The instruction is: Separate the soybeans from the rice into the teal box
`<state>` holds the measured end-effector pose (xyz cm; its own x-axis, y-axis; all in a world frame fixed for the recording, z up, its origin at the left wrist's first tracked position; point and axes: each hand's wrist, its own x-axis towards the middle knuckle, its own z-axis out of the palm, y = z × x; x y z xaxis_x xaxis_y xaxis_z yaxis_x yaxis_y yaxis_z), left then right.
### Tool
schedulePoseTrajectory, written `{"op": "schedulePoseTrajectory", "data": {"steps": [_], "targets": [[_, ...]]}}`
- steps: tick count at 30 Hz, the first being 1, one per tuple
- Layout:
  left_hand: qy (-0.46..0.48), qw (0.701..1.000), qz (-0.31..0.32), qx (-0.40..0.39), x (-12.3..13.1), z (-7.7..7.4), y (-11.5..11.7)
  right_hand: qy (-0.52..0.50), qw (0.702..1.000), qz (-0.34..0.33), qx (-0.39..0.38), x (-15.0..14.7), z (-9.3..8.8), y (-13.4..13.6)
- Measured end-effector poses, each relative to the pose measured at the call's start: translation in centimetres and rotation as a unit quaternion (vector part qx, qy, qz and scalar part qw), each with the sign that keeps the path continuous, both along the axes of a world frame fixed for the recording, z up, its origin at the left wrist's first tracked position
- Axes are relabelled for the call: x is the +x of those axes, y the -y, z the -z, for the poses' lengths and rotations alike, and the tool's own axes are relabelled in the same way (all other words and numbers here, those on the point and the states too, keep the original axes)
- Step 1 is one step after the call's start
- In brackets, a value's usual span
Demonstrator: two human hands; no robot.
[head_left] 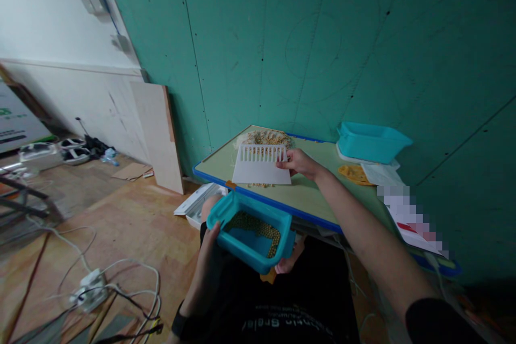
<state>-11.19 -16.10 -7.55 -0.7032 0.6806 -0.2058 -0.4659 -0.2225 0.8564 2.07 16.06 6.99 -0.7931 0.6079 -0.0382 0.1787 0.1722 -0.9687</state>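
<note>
My left hand (211, 242) grips the left side of a teal plastic box (253, 260), held at lap height below the table edge. Greenish-yellow beans (252, 224) lie along its far and right sides, and part of its blue floor shows. My right hand (299, 163) pinches the right edge of a white slotted plate (261, 173), its row of slots pointing toward the wall. Beyond the plate, a heap of tan beans (262, 136) is spread on the table (322, 193), some visible through the slots. A few loose beans lie by its near edge.
At the table's back right stands another teal box (373, 142). Near it lie a yellow cloth-like item (357, 174) and a printed sheet (415, 231). A green wall (322, 54) rises behind. A power strip (91, 287) with tangled cords is on the floor at left.
</note>
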Motion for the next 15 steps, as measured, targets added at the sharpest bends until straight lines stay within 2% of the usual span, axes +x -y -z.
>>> {"op": "schedulePoseTrajectory", "data": {"steps": [8,15], "targets": [[0.021,1.0,0.022,0.003,0.9,-1.6,0.4,0.001,1.0,-0.005,-0.017,0.2,0.2,0.5],[0.02,1.0,0.005,-0.002,0.9,-1.6,0.4,-0.001,0.999,-0.015,-0.03,0.3,0.3,0.8]]}}
